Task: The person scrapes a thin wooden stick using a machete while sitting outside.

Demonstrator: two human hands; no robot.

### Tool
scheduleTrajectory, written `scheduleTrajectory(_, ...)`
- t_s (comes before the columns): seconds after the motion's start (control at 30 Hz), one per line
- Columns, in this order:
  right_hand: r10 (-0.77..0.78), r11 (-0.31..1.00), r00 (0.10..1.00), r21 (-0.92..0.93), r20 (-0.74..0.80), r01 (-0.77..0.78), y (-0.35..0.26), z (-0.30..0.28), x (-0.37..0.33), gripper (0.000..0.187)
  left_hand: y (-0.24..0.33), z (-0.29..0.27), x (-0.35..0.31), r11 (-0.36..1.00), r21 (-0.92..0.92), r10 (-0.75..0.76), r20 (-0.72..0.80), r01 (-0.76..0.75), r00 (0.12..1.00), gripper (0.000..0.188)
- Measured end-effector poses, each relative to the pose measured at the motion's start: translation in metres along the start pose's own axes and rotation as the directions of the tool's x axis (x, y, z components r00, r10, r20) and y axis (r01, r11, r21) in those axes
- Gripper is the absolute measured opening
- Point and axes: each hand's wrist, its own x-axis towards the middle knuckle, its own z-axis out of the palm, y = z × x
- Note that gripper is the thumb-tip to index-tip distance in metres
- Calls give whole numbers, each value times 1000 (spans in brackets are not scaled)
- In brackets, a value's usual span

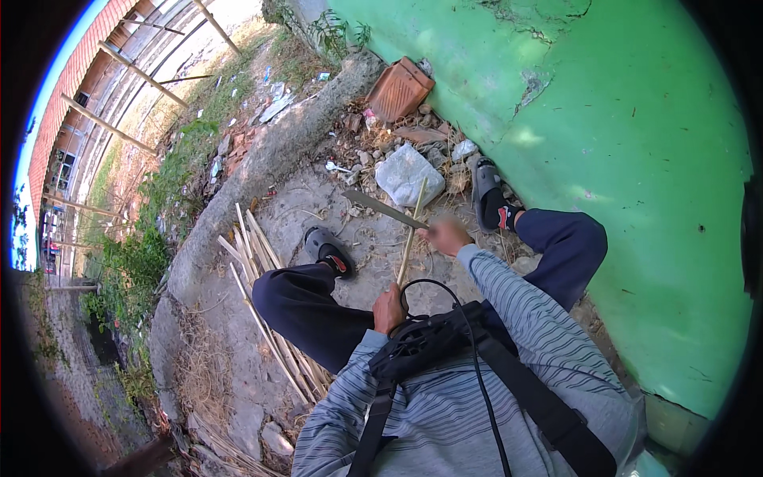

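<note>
My left hand [389, 308] is closed around the lower end of a pale bamboo strip [407, 256], close to my lap. The strip slants up and away from me, its far end near a whitish stone block. In my right hand [449, 238] is a knife [377, 207], gripped at the handle, which my blurred fingers hide. Its long, dull grey blade points left and crosses the strip just beside my fingers. Whether the edge cuts into the strip or only lies against it, I cannot tell.
More bamboo strips [274, 338] lie in a loose pile by my left leg. Ahead are the stone block [408, 174], rubble and a clay roof tile [400, 89]. A green wall [636, 183] rises on the right; a low concrete ledge [246, 171] curves along the left.
</note>
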Motion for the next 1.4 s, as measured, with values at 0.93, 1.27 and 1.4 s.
scheduleTrajectory(0.93,-174,982,984,-72,35,176,-3,11,-17,71,-22,-29,-43,988,153,-17,65,7,998,28)
scheduleTrajectory(1.27,-69,997,996,-40,58,71,-8,9,-20,76,-31,-33,-57,982,175,68,33,-72,997,23)
scheduleTrajectory(1.4,36,999,997,-7,64,-36,31,-12,0,76,-30,-48,-70,982,187,17,127,-40,992,25)
